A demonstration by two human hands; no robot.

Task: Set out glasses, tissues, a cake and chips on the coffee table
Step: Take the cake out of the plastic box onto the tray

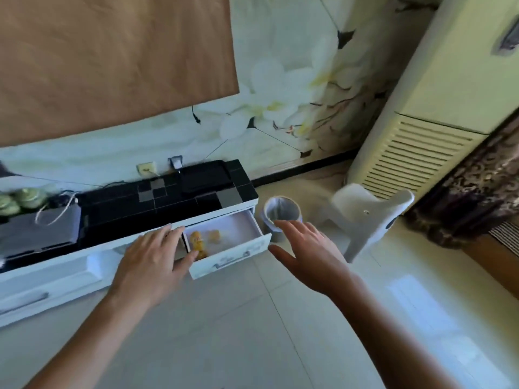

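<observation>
Both hands are spread wide and hold nothing: the left hand (153,258) is at the left edge of the pulled-out white drawer (227,242), where yellow snack packets (198,242) lie, and the right hand (304,252) hovers beside the drawer, near a small bin (282,213)

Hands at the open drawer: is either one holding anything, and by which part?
Nothing is held. The left hand is spread beside the open drawer; the right hand hangs open and empty.
</observation>
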